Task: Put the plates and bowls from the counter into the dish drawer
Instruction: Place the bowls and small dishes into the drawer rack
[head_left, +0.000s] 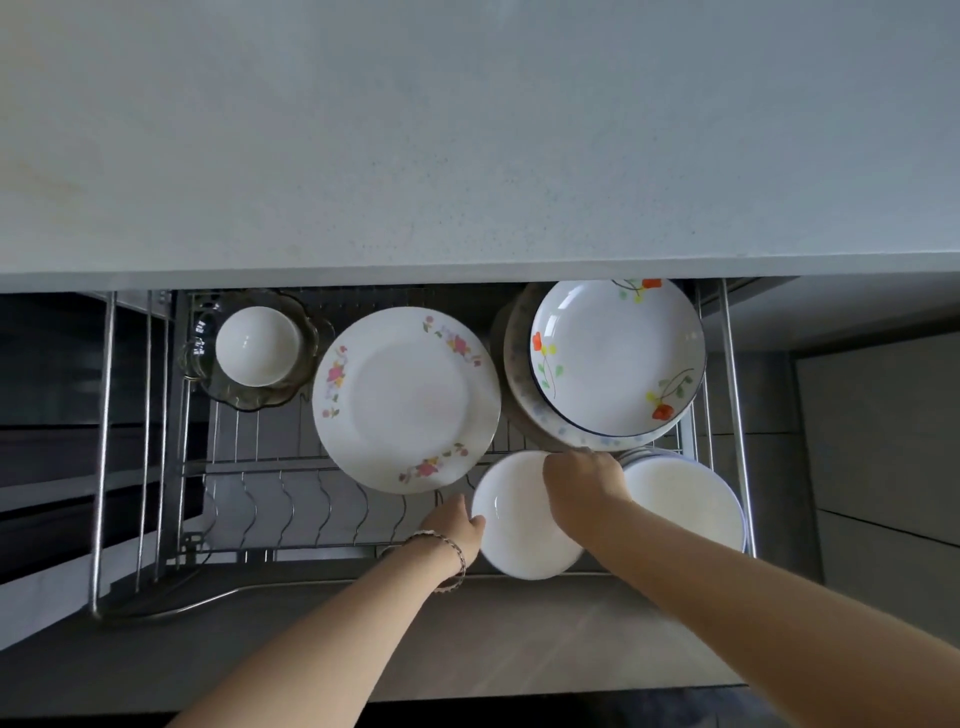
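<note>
White bowl sits between both hands, at the front right of the dish drawer. Left hand grips its left rim. Right hand curls over its far rim. Stack of white bowls just beside it, to the right.

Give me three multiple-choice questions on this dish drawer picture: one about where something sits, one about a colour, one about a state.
1. The small white bowl at the back left of the drawer sits: A) in a glass dish B) on the counter C) on a flowered plate.
2. The blossoms on the large flat plate are mostly: A) blue B) pink C) black.
3. The plain bowl at the front is: A) untouched B) held by one hand C) held by both hands.
Answers: 1 A, a smoky glass rim shows round it. 2 B, pink sprays dot its rim. 3 C, the left hand grips its left edge and the right hand its far rim.
</note>
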